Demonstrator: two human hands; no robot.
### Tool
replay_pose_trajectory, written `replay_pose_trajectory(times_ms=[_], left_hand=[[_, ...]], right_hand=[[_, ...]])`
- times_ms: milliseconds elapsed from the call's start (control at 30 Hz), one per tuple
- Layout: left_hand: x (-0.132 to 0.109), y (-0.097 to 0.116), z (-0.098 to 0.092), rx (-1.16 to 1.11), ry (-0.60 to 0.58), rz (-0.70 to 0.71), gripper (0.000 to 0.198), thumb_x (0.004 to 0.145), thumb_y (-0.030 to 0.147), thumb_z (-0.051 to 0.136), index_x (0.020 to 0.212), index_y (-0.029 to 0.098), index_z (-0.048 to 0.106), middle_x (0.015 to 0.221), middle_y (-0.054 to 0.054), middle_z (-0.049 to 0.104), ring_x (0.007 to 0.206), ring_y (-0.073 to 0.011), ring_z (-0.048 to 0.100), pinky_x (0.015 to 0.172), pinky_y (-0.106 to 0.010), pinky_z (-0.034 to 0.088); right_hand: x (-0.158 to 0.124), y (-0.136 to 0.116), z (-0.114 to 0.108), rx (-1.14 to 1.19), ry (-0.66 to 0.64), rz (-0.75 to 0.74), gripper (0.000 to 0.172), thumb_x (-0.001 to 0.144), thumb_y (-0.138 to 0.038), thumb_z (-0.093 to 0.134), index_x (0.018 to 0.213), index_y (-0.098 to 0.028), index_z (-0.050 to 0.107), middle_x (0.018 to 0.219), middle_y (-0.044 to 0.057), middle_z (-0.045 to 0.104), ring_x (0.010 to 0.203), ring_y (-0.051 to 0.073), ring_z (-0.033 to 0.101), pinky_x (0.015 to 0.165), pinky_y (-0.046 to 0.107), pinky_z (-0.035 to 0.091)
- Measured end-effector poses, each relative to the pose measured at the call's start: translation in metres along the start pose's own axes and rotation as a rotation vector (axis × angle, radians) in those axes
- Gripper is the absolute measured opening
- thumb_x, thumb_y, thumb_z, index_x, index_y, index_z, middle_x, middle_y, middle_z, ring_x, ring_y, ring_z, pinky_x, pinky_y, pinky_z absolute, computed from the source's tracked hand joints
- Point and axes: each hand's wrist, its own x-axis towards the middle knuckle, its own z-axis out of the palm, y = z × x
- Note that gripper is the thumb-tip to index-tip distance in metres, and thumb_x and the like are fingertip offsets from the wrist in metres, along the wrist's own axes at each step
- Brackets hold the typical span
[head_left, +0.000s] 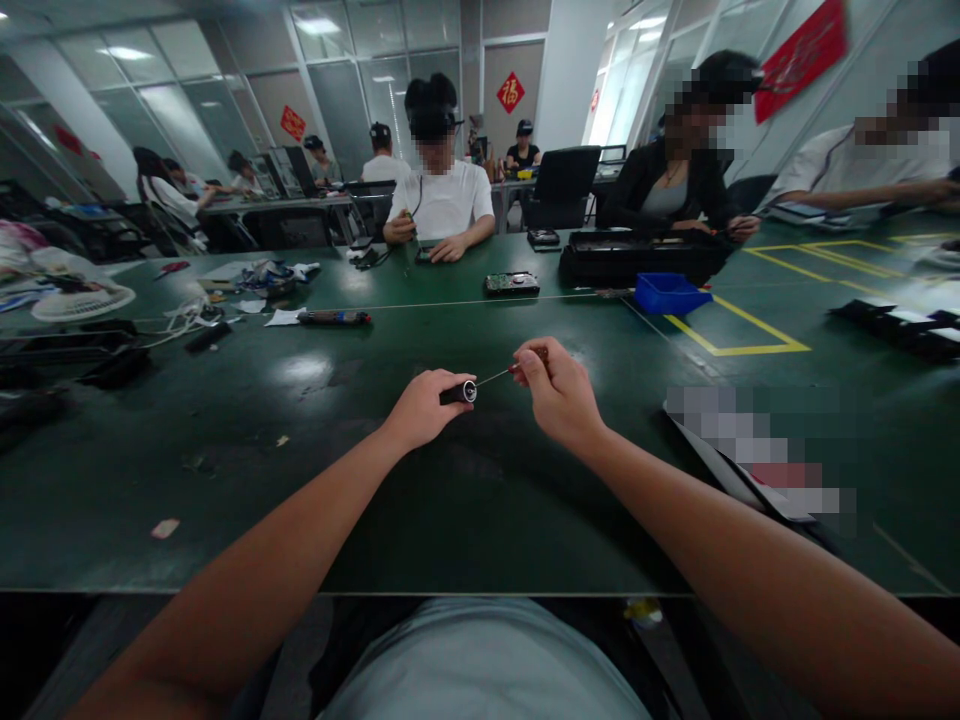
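A short black tube [453, 394], ringed at its end with a bright silvery rim, is held sideways in the left hand [421, 410], the ringed end turned right and partly toward the viewer. A slim screwdriver [494, 376], with a thin metal shaft and a reddish-brown handle partly covered by the right hand [559, 392], slants down to the left, its tip at the tube's rim; whether it touches the rim or enters the tube is too small to tell.
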Motion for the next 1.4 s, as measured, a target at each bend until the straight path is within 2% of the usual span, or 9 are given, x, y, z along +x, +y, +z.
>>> replay_pose_trajectory(times_ms=[167, 633, 800, 900, 1000, 1100, 1200, 1300, 1400], left_hand=[[0.0, 0.0, 0.0, 0.004, -0.01, -0.011, 0.039, 0.082, 0.024, 0.073, 0.121, 0.026, 0.068, 0.113, -0.004, 0.069, 0.104, -0.0233, 0.061, 0.096, -0.041, 0.045], [0.001, -0.003, 0.001, 0.001, -0.052, -0.09, 0.038, 0.081, 0.026, 0.074, 0.119, 0.024, 0.069, 0.113, -0.005, 0.069, 0.105, -0.0233, 0.062, 0.097, -0.039, 0.045], [0.001, -0.002, 0.001, -0.04, 0.005, -0.118, 0.037, 0.081, 0.031, 0.073, 0.117, 0.024, 0.069, 0.113, -0.006, 0.068, 0.105, -0.0241, 0.062, 0.095, -0.039, 0.046], [0.002, -0.003, 0.002, -0.15, 0.079, -0.169, 0.037, 0.082, 0.027, 0.072, 0.118, 0.022, 0.066, 0.115, -0.006, 0.068, 0.105, -0.023, 0.062, 0.096, -0.038, 0.047], [0.003, -0.004, 0.002, -0.254, 0.093, -0.213, 0.037, 0.085, 0.024, 0.066, 0.122, 0.02, 0.061, 0.118, -0.007, 0.066, 0.107, -0.0218, 0.062, 0.098, -0.037, 0.047], [0.004, -0.001, 0.001, -0.217, 0.046, -0.256, 0.038, 0.09, 0.027, 0.058, 0.128, 0.021, 0.054, 0.121, -0.008, 0.063, 0.109, -0.023, 0.06, 0.098, -0.04, 0.046], [0.002, 0.003, 0.0, -0.145, -0.039, -0.277, 0.039, 0.093, 0.039, 0.054, 0.128, 0.021, 0.052, 0.119, -0.009, 0.063, 0.106, -0.0247, 0.06, 0.093, -0.04, 0.047], [0.0, 0.007, 0.0, -0.04, -0.13, -0.217, 0.038, 0.093, 0.046, 0.052, 0.12, 0.02, 0.056, 0.114, -0.009, 0.064, 0.102, -0.0255, 0.061, 0.089, -0.04, 0.048], [-0.002, 0.007, 0.002, 0.071, -0.193, -0.127, 0.034, 0.094, 0.042, 0.051, 0.119, 0.02, 0.058, 0.119, -0.009, 0.062, 0.107, -0.0252, 0.059, 0.091, -0.04, 0.048]], right_hand=[[0.0, 0.0, 0.0, -0.032, -0.06, 0.008, 0.022, 0.099, -0.038, 0.044, 0.096, -0.022, 0.057, 0.077, 0.003, 0.068, 0.074, 0.019, 0.066, 0.07, 0.033, 0.047], [0.004, 0.001, 0.001, -0.185, -0.086, 0.071, 0.022, 0.098, -0.036, 0.044, 0.093, -0.02, 0.058, 0.076, 0.004, 0.069, 0.072, 0.02, 0.065, 0.068, 0.032, 0.042], [0.005, 0.001, 0.001, -0.203, -0.1, 0.089, 0.023, 0.098, -0.036, 0.044, 0.093, -0.02, 0.06, 0.078, 0.005, 0.069, 0.073, 0.02, 0.064, 0.068, 0.031, 0.041], [0.005, 0.001, 0.001, -0.206, -0.095, 0.09, 0.025, 0.098, -0.039, 0.045, 0.092, -0.02, 0.06, 0.077, 0.004, 0.069, 0.071, 0.02, 0.063, 0.066, 0.031, 0.04], [0.005, 0.0, 0.001, -0.228, -0.104, 0.088, 0.027, 0.098, -0.041, 0.047, 0.09, -0.02, 0.061, 0.075, 0.004, 0.068, 0.068, 0.019, 0.062, 0.065, 0.03, 0.039], [0.005, 0.0, 0.001, -0.247, -0.111, 0.082, 0.027, 0.097, -0.041, 0.047, 0.09, -0.02, 0.062, 0.074, 0.004, 0.067, 0.068, 0.019, 0.061, 0.064, 0.03, 0.039], [0.005, 0.0, 0.001, -0.254, -0.122, 0.078, 0.027, 0.097, -0.04, 0.047, 0.089, -0.02, 0.063, 0.074, 0.004, 0.067, 0.067, 0.019, 0.06, 0.064, 0.03, 0.038], [0.005, 0.0, 0.001, -0.253, -0.134, 0.072, 0.027, 0.098, -0.04, 0.046, 0.088, -0.02, 0.063, 0.073, 0.003, 0.067, 0.066, 0.018, 0.06, 0.063, 0.03, 0.038], [0.004, 0.0, 0.001, -0.245, -0.15, 0.065, 0.028, 0.098, -0.04, 0.046, 0.089, -0.02, 0.063, 0.074, 0.003, 0.067, 0.065, 0.018, 0.06, 0.061, 0.03, 0.037]])
